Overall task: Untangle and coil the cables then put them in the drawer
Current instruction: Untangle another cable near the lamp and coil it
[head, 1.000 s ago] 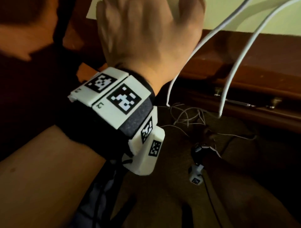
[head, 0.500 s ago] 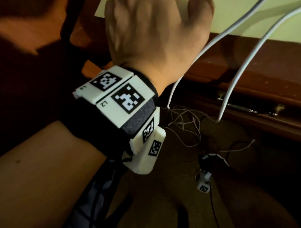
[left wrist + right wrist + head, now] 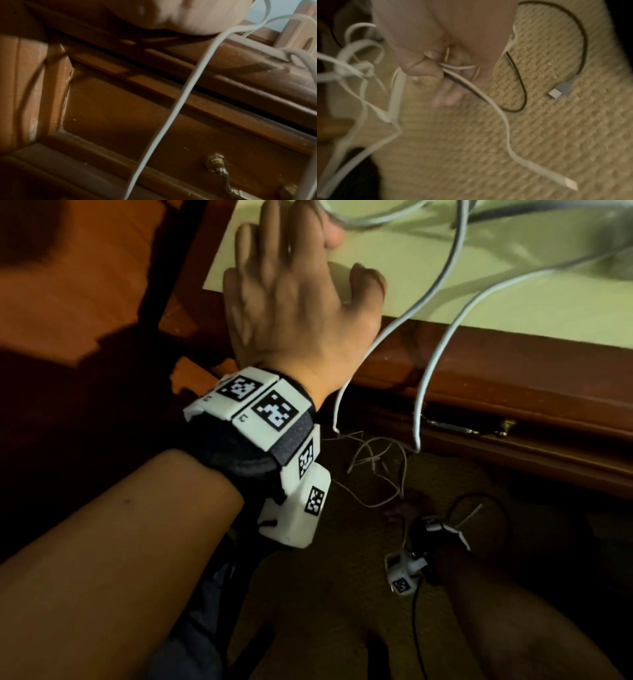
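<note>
My left hand point(image 3: 294, 289) reaches over the pale green table top point(image 3: 513, 313), fingers stretched forward. A loop of white cable point(image 3: 424, 378) passes by its index finger, and the frames do not show a grip. Two strands of that cable point(image 3: 178, 102) hang over the table edge in front of the drawer point(image 3: 120, 121). Low on the carpet, my right hand point(image 3: 436, 65) pinches a bundle: thin white wires point(image 3: 359, 65), a flat white cable point(image 3: 503, 121) and a black cable point(image 3: 583, 40). In the head view that hand point(image 3: 411, 515) is dim, with the thin wires point(image 3: 376, 460) spread above it.
The drawer front is shut, and its brass handle point(image 3: 221, 170) hangs below the table edge point(image 3: 496, 371). Woven beige carpet point(image 3: 539, 135) lies under the cables. The black cable's USB plug point(image 3: 556, 92) rests on it. Reddish wood floor point(image 3: 85, 285) shows at left.
My left hand has reached farther over the table top, and its fingers now show in full. The thin white wires have shifted slightly under my right hand.
</note>
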The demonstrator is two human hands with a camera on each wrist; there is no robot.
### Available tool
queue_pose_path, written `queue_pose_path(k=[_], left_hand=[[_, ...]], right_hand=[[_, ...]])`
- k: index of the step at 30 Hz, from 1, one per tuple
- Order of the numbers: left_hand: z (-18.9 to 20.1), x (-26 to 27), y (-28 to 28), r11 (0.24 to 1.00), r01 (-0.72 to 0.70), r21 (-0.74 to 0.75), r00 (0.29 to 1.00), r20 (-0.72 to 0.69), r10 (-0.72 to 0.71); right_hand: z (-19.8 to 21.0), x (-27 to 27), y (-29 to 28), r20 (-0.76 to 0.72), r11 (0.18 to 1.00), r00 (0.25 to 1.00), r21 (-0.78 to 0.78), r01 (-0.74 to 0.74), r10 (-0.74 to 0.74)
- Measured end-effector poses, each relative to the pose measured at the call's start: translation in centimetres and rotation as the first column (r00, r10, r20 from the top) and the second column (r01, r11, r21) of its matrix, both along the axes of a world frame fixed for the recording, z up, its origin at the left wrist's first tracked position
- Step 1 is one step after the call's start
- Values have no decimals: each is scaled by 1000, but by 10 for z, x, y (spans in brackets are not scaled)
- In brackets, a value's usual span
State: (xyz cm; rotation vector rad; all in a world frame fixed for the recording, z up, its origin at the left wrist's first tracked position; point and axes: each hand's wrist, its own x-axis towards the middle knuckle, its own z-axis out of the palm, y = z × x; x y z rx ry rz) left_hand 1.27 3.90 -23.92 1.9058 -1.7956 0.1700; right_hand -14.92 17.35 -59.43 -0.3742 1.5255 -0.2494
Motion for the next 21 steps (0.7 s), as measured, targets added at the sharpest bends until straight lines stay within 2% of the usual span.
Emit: queue_pose_path(k=[1,4,6,8,10,12,17,19,21], left_hand=[[2,0,1,1000,-11,7,1000,21,11],[1,-1,3,999,-5,52,1000,26,4],[4,-3,4,997,-4,83,1000,11,3],[6,-2,2,996,-14,87,1000,18,12],[12,-4,6,994,-3,110,1000,18,1],[-1,-3,2,989,-14,149,999,31,10],[11,-3,4,970,47,237,998,29,-55],[13,0,5,943,79,323,995,35,-95],[16,7,11,908,134,397,990,-20,-137]], right_hand=[[10,2,-2,-10,1000,1000,0,-8,8],[40,8,-16,-175,990,978,-69,-127,113],[60,5,-21,-214,985,965,-50,-166,152],[79,-1,-24,-197,989,972,-55,-140,127],[115,-10,-17,-193,994,980,-91,-56,38],[130,-15,-18,-205,991,978,-123,-61,34],[226,-23,-11,-358,937,929,-286,-201,90],[263,-25,-6,-395,909,906,-302,-286,153],[307,-26,2,-441,872,867,-302,-386,231]])
